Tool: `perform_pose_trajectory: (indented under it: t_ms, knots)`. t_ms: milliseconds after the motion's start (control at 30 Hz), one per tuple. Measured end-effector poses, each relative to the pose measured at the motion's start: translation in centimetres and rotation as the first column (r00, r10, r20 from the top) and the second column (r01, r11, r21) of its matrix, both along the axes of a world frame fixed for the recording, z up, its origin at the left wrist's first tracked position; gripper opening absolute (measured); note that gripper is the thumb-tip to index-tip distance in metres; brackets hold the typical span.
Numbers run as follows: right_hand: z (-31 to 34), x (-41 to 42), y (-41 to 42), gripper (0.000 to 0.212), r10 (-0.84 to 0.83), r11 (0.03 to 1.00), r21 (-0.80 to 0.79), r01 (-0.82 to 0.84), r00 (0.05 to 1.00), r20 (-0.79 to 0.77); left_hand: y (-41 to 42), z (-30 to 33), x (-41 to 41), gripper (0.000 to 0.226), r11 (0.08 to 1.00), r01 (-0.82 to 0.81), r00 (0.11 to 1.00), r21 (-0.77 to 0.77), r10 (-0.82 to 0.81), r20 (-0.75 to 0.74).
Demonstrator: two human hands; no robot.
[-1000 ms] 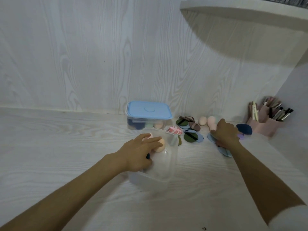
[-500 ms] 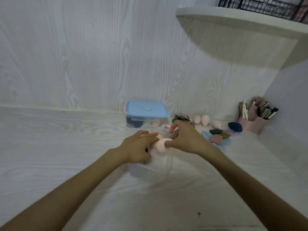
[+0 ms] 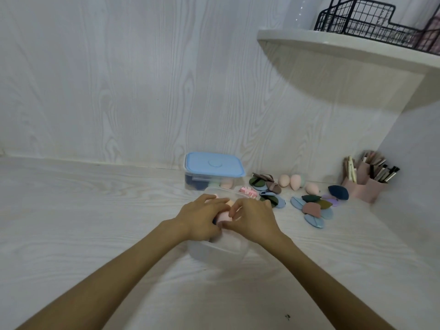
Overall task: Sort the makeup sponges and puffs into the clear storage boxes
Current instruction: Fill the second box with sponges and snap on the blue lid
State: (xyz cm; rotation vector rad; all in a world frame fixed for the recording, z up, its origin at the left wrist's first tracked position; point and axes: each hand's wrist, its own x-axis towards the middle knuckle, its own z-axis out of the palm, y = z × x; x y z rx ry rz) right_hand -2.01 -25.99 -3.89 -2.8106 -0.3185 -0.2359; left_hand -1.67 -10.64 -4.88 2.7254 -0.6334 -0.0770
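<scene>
1. Nearest me on the pale wood-grain worktop (image 3: pixel 100 234) stands the open clear box (image 3: pixel 215 254), and I take it as my landmark. Both my forearms reach out over its near wall.
2. My left hand (image 3: pixel 200 221) is inside the box on its left side. The fingers lie across the pink sponge (image 3: pixel 57 216)... rather, across the pink sponge (image 3: pixel 224 216) in the box; whether this grip is clamped on it or only resting on it I cannot tell.
3. My right hand (image 3: pixel 253 219) is over the box's right side, and its grip is closed on the same pink sponge, thumb below and fingertips above. A peach sponge (image 3: pixel 230 202) shows just beyond my left fingers, inside the box.
4. Just behind the box's far wall lies a small pink and white item (image 3: pixel 248 192), too blurred to name.
5. Behind the box, near the wall, stands a second clear box with a blue lid (image 3: pixel 214 166) on it; dark and pink sponges show through its side.
6. To the right of the open box flat puffs (image 3: pixel 312 209) lie in a loose overlapping heap, blue, green, pink and brown. More dark puffs (image 3: pixel 262 182) lie beyond the box's far right corner.
7. Farther back on that side three pink egg-shaped sponges (image 3: pixel 289 180) sit near the wall.
8. Far right of the box, a pink brush holder (image 3: pixel 364 186) stands in the corner, and above it a shelf (image 3: pixel 333 47) carries a black wire basket (image 3: pixel 371 22).
</scene>
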Motion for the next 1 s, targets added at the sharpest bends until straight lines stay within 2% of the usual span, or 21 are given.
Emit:
perform_pose_trajectory:
  t_ms: [133, 267, 467, 600, 700, 733, 833, 933, 1000]
  knots:
    - [-0.58, 0.26, 0.14, 0.03, -0.031, 0.999, -0.036, 0.031, 0.999, 0.015, -0.04, -0.16, 0.14, 0.057, 1.0, -0.001, 1.0, -0.01, 0.001, 0.012]
    - [-0.85, 0.36, 0.28, 0.025, -0.053, 0.999, -0.003, 0.053, 0.998, 0.03, -0.07, -0.18, 0.18, 0.052, 1.0, -0.004, 1.0, -0.016, 0.004, 0.006]
    - [-0.67, 0.39, 0.15, 0.028, -0.045, 0.999, 0.019, 0.046, 0.999, -0.028, -0.03, -0.3, 0.23, 0.046, 0.997, -0.047, 0.999, -0.06, 0.047, -0.008]
    - [-0.44, 0.13, 0.11, 0.03, -0.05, 0.999, -0.01, 0.05, 0.998, -0.039, 0.09, -0.34, 0.51, 0.026, 0.995, -0.049, 0.999, -0.085, 0.048, -0.01]
    - [-0.72, 0.3, 0.06, 0.023, -0.049, 0.998, -0.032, 0.049, 0.999, -0.018, 0.06, -0.4, 0.5, 0.019, 0.998, -0.03, 1.0, -0.05, 0.03, -0.005]
    - [-0.83, 0.39, 0.04, 0.022, -0.049, 0.998, -0.034, 0.049, 0.999, -0.015, 0.07, -0.41, 0.43, 0.02, 0.999, -0.025, 1.0, -0.032, 0.025, -0.003]
    - [-1.1, 0.54, 0.16, 0.02, -0.056, 0.998, -0.02, 0.056, 0.998, 0.011, 0.11, -0.35, 0.2, 0.041, 0.999, -0.021, 1.0, -0.034, 0.021, -0.015]
    - [-1.1, 0.47, 0.36, 0.023, -0.063, 0.998, -0.024, 0.064, 0.996, 0.069, 0.18, -0.1, -0.02, 0.029, 0.999, -0.003, 1.0, -0.053, 0.004, 0.009]
    - [-1.01, 0.3, 0.39, 0.03, -0.054, 0.994, -0.086, 0.064, 0.991, 0.119, 0.25, -0.2, 0.03, 0.028, 0.999, 0.007, 1.0, -0.044, -0.006, 0.022]
